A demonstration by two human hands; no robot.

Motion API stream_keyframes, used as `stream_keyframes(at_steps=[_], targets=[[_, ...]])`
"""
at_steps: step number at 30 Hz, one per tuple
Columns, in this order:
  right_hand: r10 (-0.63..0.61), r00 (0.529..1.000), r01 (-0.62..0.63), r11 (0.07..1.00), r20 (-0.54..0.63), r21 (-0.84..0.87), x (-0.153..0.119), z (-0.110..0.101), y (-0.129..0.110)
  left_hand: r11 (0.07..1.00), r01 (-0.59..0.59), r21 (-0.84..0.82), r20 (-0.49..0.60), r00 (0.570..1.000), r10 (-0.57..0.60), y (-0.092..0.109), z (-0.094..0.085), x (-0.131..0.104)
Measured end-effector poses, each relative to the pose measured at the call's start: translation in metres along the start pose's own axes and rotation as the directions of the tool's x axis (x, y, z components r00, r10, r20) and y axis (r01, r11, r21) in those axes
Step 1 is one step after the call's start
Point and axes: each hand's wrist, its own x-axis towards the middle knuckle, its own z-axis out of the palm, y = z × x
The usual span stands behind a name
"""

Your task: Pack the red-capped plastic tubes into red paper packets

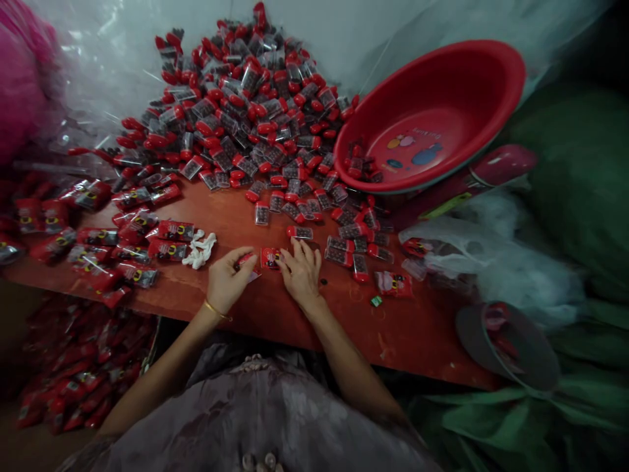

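Near the front of the red-brown table, my left hand point(230, 278) has its thumb and fingers closed on a small red printed packet point(244, 261). My right hand point(301, 270) is just to the right, its fingers spread, with the thumb at the edge of a red printed card point(270, 258) lying on the table. Just beyond the right fingertips is a clear container with a red cap point(299, 233). A gold bracelet circles my left wrist.
A large pile of red-capped clear containers point(250, 111) fills the back. A red basin point(427, 118) leans at back right. Wrapped red packets point(132, 252) and a crumpled white item point(200, 250) lie left. A grey bowl point(521, 351) stands at the right edge.
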Motion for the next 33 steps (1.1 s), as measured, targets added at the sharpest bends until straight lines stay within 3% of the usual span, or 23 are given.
stream_keyframes(at_steps=[3, 7, 11, 15, 18, 20, 22, 25, 30, 33], targets=[[-0.005, 1.000, 0.005, 1.000, -0.012, 0.007, -0.006, 0.001, 0.001, 0.885, -0.253, 0.390, 0.131, 0.967, 0.219, -0.005, 0.005, -0.006], [0.002, 0.996, 0.004, 0.998, -0.089, 0.069, -0.009, 0.002, 0.000, 0.728, -0.360, 0.583, 0.194, 0.932, 0.306, -0.009, 0.005, -0.008], [0.034, 0.976, -0.001, 0.988, -0.215, 0.152, -0.008, 0.001, -0.002, 0.712, -0.373, 0.595, 0.175, 0.924, 0.339, -0.008, 0.009, -0.008], [0.053, 0.943, 0.033, 0.968, -0.328, 0.249, -0.008, -0.001, -0.005, 0.739, -0.323, 0.590, 0.148, 0.944, 0.295, 0.000, 0.015, -0.002], [0.083, 0.920, 0.048, 0.946, -0.382, 0.321, -0.007, -0.006, -0.009, 0.806, -0.283, 0.521, 0.155, 0.959, 0.236, 0.007, 0.022, 0.005], [0.108, 0.912, 0.052, 0.927, -0.397, 0.371, -0.006, -0.009, -0.011, 0.899, -0.211, 0.383, 0.162, 0.974, 0.159, 0.008, 0.027, 0.010], [0.136, 0.919, 0.046, 0.895, -0.369, 0.444, -0.004, -0.011, -0.013, 0.978, -0.105, 0.179, 0.166, 0.983, 0.075, 0.007, 0.030, 0.015], [0.243, 0.938, -0.053, 0.804, -0.247, 0.592, 0.000, -0.013, -0.012, 0.999, -0.043, -0.022, 0.166, 0.985, 0.046, 0.002, 0.030, 0.023], [0.298, 0.954, -0.206, 0.579, 0.030, 0.789, 0.010, -0.019, -0.006, 0.997, -0.078, -0.014, 0.266, 0.961, 0.079, 0.006, 0.026, 0.031], [0.336, 0.938, -0.257, 0.520, 0.081, 0.815, 0.016, -0.020, -0.004, 0.989, -0.123, 0.086, 0.300, 0.949, 0.092, 0.010, 0.025, 0.032]])
